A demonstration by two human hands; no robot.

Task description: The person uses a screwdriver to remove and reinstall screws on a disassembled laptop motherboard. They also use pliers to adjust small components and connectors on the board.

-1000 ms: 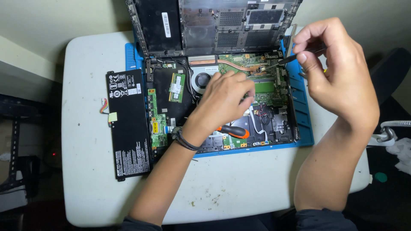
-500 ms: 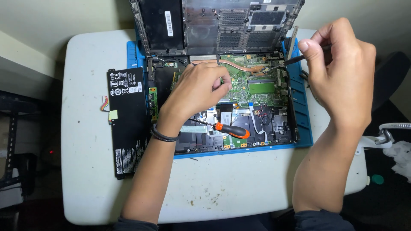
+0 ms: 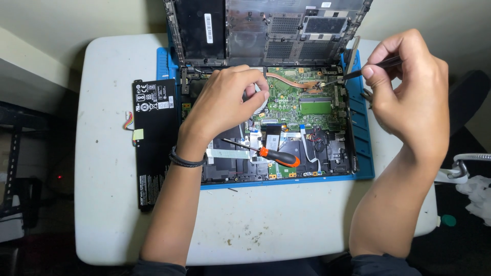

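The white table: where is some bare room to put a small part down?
The table shows bare surface in front, between the blue mat and the near edge, and a strip left of the battery. The open laptop is crowded: left hand, right hand with tweezers, screwdriver.

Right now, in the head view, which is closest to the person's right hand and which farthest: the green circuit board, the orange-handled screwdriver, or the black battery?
From the right hand:
1. Green circuit board, just to its left in the open laptop.
2. Orange-handled screwdriver, lower down, lying across the laptop's middle.
3. Black battery, far left, lying on the white table.
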